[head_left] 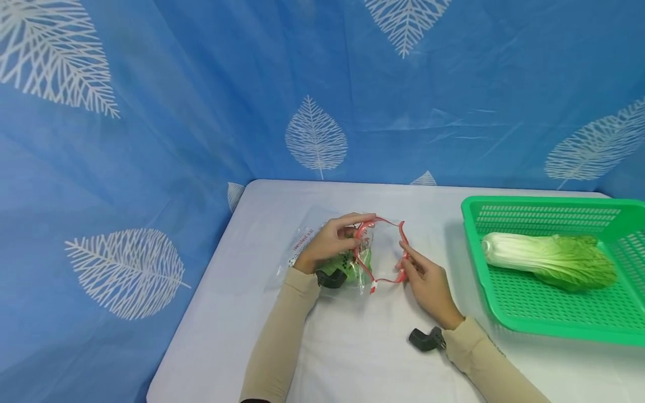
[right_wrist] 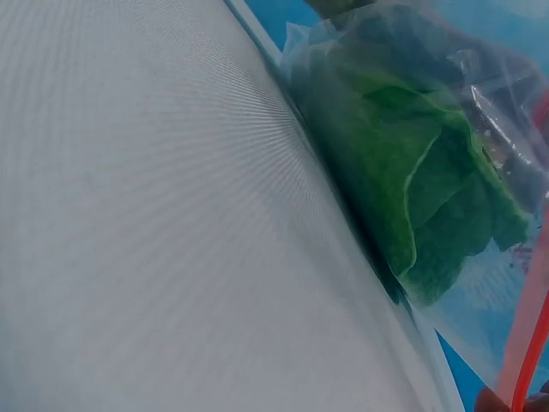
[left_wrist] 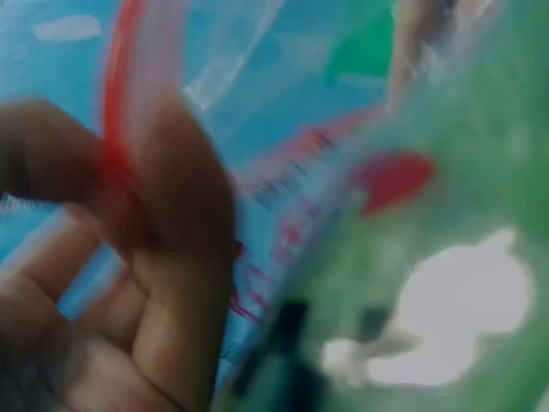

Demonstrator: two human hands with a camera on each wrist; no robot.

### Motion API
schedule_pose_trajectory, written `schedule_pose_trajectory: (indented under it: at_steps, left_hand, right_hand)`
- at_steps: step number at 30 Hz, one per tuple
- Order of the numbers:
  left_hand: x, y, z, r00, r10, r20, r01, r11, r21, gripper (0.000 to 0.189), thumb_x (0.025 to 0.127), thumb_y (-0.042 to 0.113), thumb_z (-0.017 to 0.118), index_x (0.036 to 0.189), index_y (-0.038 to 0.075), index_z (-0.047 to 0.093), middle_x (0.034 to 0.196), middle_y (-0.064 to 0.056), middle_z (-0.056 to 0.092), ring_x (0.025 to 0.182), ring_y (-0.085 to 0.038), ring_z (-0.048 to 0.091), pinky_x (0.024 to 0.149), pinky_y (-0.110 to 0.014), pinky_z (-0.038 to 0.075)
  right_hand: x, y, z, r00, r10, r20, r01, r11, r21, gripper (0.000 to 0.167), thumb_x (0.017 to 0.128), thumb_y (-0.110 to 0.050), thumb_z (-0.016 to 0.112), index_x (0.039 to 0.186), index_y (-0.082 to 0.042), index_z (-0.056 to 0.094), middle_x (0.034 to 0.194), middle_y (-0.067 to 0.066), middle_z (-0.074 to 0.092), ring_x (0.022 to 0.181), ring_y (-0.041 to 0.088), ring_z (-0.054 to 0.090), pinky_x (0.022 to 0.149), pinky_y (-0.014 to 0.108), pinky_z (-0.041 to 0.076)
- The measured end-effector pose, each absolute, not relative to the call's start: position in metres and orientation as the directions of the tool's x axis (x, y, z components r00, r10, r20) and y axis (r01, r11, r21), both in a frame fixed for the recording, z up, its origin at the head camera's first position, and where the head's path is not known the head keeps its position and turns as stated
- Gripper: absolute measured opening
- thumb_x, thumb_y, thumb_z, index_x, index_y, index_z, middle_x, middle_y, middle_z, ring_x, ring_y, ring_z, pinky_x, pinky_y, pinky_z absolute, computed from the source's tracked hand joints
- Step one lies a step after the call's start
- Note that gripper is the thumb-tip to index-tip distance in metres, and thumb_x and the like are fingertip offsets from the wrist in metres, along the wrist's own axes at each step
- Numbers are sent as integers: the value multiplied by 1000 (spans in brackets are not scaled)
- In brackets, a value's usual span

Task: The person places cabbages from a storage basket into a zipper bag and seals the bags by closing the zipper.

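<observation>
A clear zip bag (head_left: 304, 235) with a red zip edge lies over the table, its mouth spread wide toward the right. Green leafy vegetable (right_wrist: 403, 189) fills part of the bag in the right wrist view. My left hand (head_left: 325, 243) pinches the left side of the red edge between thumb and fingers, as the blurred left wrist view also shows. Opposite it, my right hand (head_left: 429, 286) pinches the right side of that edge. A small zip slider (head_left: 373, 287) hangs at the near corner of the mouth.
To the right stands a green plastic basket (head_left: 476, 268) with a pale-stemmed Chinese cabbage (head_left: 549, 258) inside. The white table (head_left: 353, 347) ends at a blue leaf-patterned curtain (head_left: 211, 101) behind and at left. Dark wrist devices sit by both hands.
</observation>
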State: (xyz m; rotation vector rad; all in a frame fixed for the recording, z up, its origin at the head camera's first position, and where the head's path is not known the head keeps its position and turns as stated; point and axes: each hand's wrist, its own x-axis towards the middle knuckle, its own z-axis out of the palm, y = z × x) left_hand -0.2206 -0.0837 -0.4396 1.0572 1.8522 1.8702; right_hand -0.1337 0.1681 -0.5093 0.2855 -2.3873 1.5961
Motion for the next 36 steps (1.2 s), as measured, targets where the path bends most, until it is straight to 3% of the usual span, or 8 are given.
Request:
schedule_pose_trajectory:
  at_steps: [8, 13, 15, 17, 20, 23, 30, 36]
  left_hand:
    - [-216, -80, -445, -701, 669, 247, 220, -127, 967, 56, 94, -10, 56, 150, -2, 50, 152, -14, 48, 78, -21, 58, 64, -29, 52]
    - [-215, -78, -446, -737, 643, 207, 170, -120, 978, 56, 95, -8, 56, 150, 5, 52, 146, -11, 53, 84, -22, 61, 63, -30, 54]
    - [-214, -77, -446, -743, 638, 204, 160, -126, 979, 57, 95, -6, 57, 151, 7, 52, 144, -11, 54, 84, -23, 62, 64, -31, 56]
    - [-214, -78, -446, -751, 625, 212, 158, -141, 977, 58, 94, -5, 56, 151, 7, 52, 143, -13, 54, 81, -23, 61, 64, -31, 56]
    - [-213, -80, -446, -767, 600, 226, 162, -160, 974, 58, 93, -6, 55, 150, 5, 53, 141, -14, 55, 78, -21, 60, 64, -30, 56]
    - [-213, -82, -445, -774, 593, 219, 156, -157, 975, 58, 94, -6, 56, 150, 8, 54, 141, -13, 55, 80, -20, 60, 65, -30, 57]
    - [-212, -84, -442, -779, 601, 179, 116, -142, 983, 57, 97, -5, 57, 150, 14, 54, 144, -8, 52, 84, -23, 62, 68, -31, 58]
    - [-213, -83, -444, -764, 615, 195, 138, -139, 981, 57, 96, -9, 55, 151, 8, 53, 146, -10, 52, 82, -22, 62, 67, -30, 57]
  right_hand:
    - [-131, 170, -509, -952, -23, 306, -290, 396, -871, 44, 101, -8, 63, 145, -10, 60, 91, 5, 72, 73, 9, 63, 65, 14, 51]
    - [-126, 173, -509, -944, -36, 328, -314, 404, -859, 41, 102, -12, 63, 143, -14, 63, 113, 11, 73, 91, 7, 68, 79, 11, 51]
    - [-121, 174, -508, -945, -33, 326, -311, 402, -861, 41, 102, -16, 64, 143, -18, 63, 112, 9, 75, 90, 8, 70, 79, 11, 51]
    - [-115, 174, -503, -947, -39, 318, -306, 407, -861, 42, 102, -18, 64, 144, -21, 62, 99, 6, 76, 75, 8, 70, 68, 12, 49]
    - [-100, 174, -490, -937, -66, 342, -334, 454, -826, 45, 101, -17, 67, 145, -21, 62, 83, 0, 72, 49, 7, 57, 48, 19, 41]
    - [-80, 179, -468, -927, -120, 354, -364, 513, -778, 45, 99, -14, 69, 143, -19, 63, 82, -6, 72, 44, 4, 48, 43, 21, 36]
    - [-50, 216, -397, -904, -318, 286, -424, 581, -695, 59, 96, -12, 72, 151, -28, 54, 98, -12, 71, 64, 3, 61, 55, 21, 48]
    - [-77, 282, -354, -848, -396, 352, -525, 717, -458, 79, 86, -5, 80, 155, -25, 48, 106, -15, 69, 87, -5, 64, 71, 15, 51]
